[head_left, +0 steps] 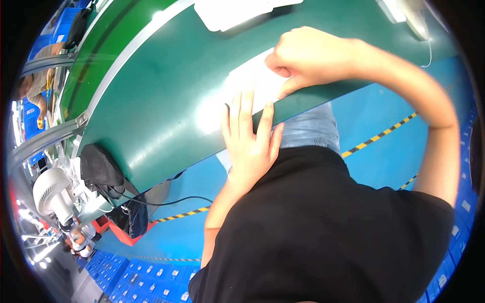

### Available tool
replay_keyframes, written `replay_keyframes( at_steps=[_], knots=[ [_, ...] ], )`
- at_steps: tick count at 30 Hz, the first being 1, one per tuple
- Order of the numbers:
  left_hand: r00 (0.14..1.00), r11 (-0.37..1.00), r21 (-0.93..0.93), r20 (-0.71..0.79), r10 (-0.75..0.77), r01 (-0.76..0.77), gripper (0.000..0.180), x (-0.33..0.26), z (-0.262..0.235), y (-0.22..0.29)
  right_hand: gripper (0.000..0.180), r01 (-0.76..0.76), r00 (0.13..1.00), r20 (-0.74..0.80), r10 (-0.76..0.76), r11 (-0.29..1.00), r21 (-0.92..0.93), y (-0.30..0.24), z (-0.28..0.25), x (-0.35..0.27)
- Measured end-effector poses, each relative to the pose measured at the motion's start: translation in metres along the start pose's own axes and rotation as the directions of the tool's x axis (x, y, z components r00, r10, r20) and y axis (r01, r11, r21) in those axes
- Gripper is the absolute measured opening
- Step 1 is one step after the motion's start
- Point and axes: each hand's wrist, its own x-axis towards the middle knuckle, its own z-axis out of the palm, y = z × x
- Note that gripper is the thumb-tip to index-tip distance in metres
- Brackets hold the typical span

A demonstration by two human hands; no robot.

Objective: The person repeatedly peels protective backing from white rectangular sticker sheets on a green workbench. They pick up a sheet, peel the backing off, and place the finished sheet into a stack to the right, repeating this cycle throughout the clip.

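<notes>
A bright white flat piece (255, 76) lies on the green table near its front edge. Glare washes out its details, so I cannot tell whether it is paper, card or a thin bag. My left hand (250, 141) rests flat with fingers spread, the fingertips pressing on its near side. At its right end is my right hand (316, 58), fingers curled in and thumb pointing down onto the white surface. Whatever those closed fingers hold, if anything, is hidden.
White flat pieces (227, 12) lie at the table's far side. A white object with a cord (414, 22) sits far right. At the left stand a black mesh bag (101, 166) and a white fan (52, 189). A green conveyor belt (113, 48) runs beyond the metal rail.
</notes>
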Motion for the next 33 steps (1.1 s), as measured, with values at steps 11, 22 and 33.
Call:
replay_keyframes(
  at_steps=[11, 22, 33],
  knots=[
    [0.993, 0.947, -0.311, -0.053, -0.102, 0.081, 0.066, 0.003, -0.020, -0.017, 0.019, 0.012, 0.812, -0.584, 0.016, 0.999, 0.044, 0.033, 0.049, -0.008],
    [0.898, 0.337, -0.850, 0.299, -0.323, 0.404, 0.050, 0.032, -0.034, -0.038, 0.008, 0.197, 0.787, -0.616, 0.029, 0.935, 0.295, 0.011, 0.027, -0.014],
    [0.950, 0.170, -0.958, 0.186, -0.250, 0.232, 0.030, 0.051, -0.034, -0.016, 0.030, 0.485, 0.573, -0.670, 0.472, 0.465, 0.741, 0.002, 0.045, -0.018]
  ],
)
